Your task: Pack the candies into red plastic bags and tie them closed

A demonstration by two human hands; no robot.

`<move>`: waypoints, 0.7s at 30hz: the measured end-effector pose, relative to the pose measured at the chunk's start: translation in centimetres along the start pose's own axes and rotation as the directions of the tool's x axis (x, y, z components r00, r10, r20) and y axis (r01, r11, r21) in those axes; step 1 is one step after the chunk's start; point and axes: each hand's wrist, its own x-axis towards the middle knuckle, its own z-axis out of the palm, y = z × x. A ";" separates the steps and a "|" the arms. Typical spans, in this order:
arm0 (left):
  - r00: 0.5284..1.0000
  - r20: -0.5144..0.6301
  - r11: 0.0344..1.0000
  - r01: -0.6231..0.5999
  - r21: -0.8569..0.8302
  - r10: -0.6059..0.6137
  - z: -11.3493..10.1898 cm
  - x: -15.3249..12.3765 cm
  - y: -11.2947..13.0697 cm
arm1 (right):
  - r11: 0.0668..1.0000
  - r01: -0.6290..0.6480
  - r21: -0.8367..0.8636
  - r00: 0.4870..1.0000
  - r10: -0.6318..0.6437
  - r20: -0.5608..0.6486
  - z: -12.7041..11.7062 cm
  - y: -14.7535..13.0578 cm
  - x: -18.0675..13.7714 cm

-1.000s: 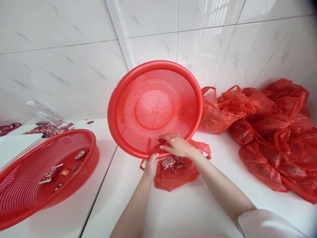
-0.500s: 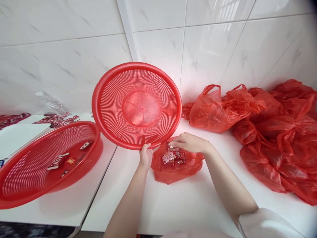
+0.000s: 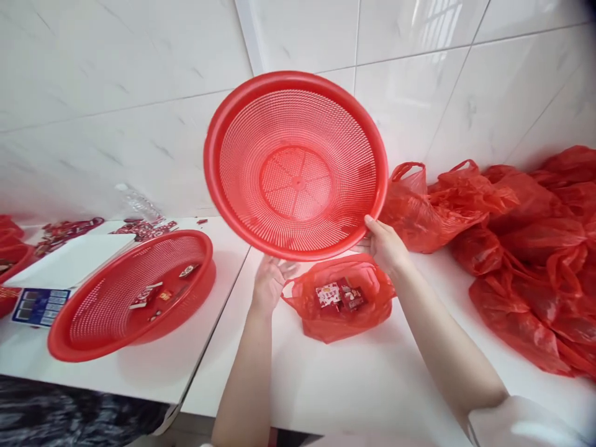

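Observation:
A red plastic colander [image 3: 298, 183] is held up, tilted with its inside facing me; nothing lies in it. My right hand [image 3: 386, 245] grips its lower right rim, thumb on the inner side and fingers behind. My left hand [image 3: 270, 282] is just below the lower left rim, fingers apart; whether they touch the colander is hard to tell. Beneath it, an open red plastic bag [image 3: 344, 323] stands on the white table [image 3: 326, 385], with small wrapped snack packets [image 3: 328, 295] inside.
A second red colander [image 3: 130, 304] with a few packets stands at left, beside a scale [image 3: 41, 304] with a blue keypad. More packets [image 3: 144, 230] and a clear plastic bottle [image 3: 139, 202] lie near the wall. Filled red bags [image 3: 535, 248] are piled at right.
The colander has risen and shifted right. My right hand has left the bag and taken the colander's rim; my left hand's grip on the rim has loosened.

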 end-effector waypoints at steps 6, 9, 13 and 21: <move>0.609 -0.741 0.942 -0.324 0.091 0.282 -6.4 2.9 1.5 | 0.979 0.171 0.111 0.978 -0.156 -0.137 -1.7 -2.4 -0.5; 0.578 -0.743 0.922 -0.362 0.137 0.337 -8.2 3.0 2.4 | 0.962 0.240 0.129 0.962 -0.218 -0.162 -2.5 -2.8 -0.4; 0.680 -0.654 0.920 -0.387 0.065 0.332 -8.1 2.8 2.8 | 0.941 0.270 0.205 0.951 -0.227 -0.208 -2.4 -2.6 -0.3; 0.808 -0.477 0.926 -0.374 0.041 0.347 -3.0 1.8 -0.9 | 0.949 0.177 0.260 0.976 -0.135 -0.169 -0.9 -1.2 -0.1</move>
